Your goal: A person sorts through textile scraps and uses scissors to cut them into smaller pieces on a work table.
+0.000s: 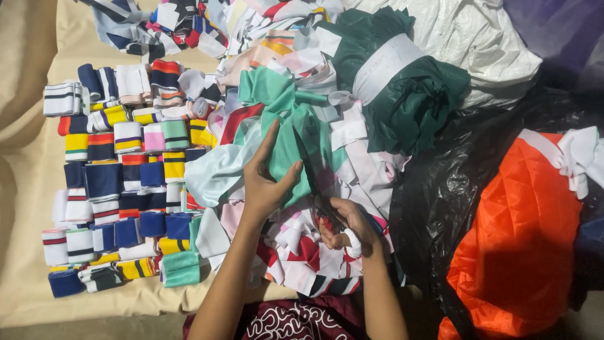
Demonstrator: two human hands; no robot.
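Observation:
My left hand (264, 182) grips a piece of mint-green fabric (286, 116), thumb and fingers pinching its lower edge. My right hand (345, 228) holds a pair of dark scissors (309, 173), their blades pointing up along the green cloth next to my left thumb. A white bandage wraps one finger of my right hand. Both hands rest over a heap of mixed fabric scraps (302, 252) in white, red and pink.
Rows of folded striped knit bands (119, 176) lie on a beige sheet (25, 189) at the left. A dark green fabric bundle tied with white cloth (402, 88) sits above. A black plastic bag (440, 189) and an orange fabric bundle (522, 239) fill the right.

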